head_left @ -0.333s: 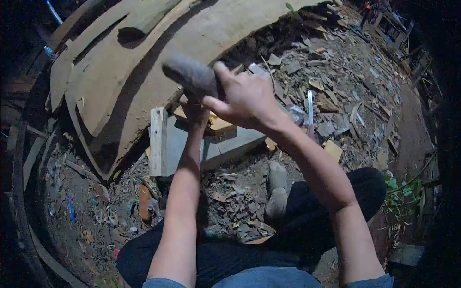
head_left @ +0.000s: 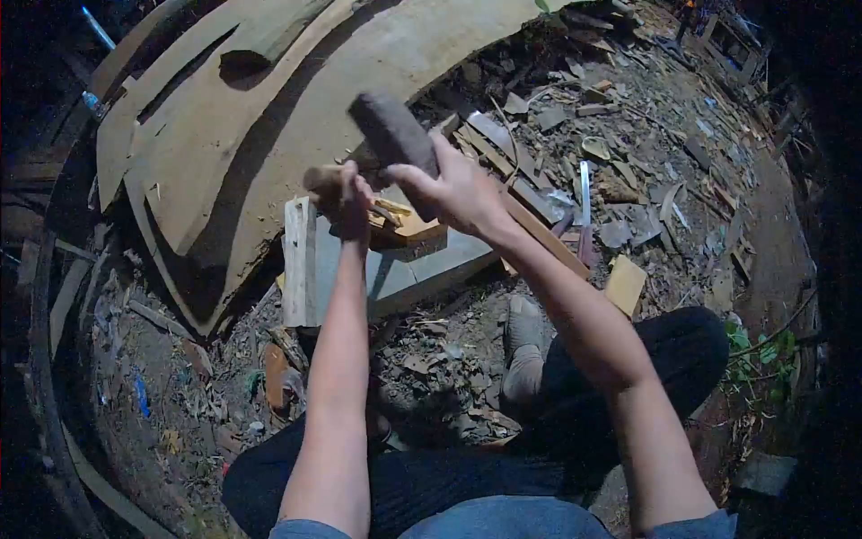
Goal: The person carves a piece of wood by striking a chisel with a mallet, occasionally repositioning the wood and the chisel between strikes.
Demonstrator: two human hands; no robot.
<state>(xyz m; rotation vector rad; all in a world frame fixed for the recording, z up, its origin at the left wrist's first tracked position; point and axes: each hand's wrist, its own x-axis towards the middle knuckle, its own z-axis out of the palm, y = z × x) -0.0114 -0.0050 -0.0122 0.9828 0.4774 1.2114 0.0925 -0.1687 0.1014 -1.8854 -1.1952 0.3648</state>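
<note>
My right hand (head_left: 458, 193) is closed round a dark, thick block-like mallet (head_left: 391, 133), tilted and raised above my left hand. A light wooden handle (head_left: 321, 182) with a rounded end sticks out to the left of my left hand (head_left: 355, 205), whose fingers are wrapped round it. Just right of that hand lies a yellow-orange piece of wood (head_left: 422, 231) with a carved or hollowed top. It rests on a grey slab (head_left: 440, 267). Whether the held tool's tip touches the wood I cannot tell.
Large curved wooden slabs (head_left: 206, 153) fill the upper left. A pale upright board (head_left: 299, 260) stands at the grey slab's left end. Chips and scraps cover the ground, with a bladed tool (head_left: 585, 202) and a yellow block (head_left: 626, 286) at the right.
The dark mallet has moved right and slightly up, away from my left hand, and is tilted more steeply. The wooden handle in my left hand now shows.
</note>
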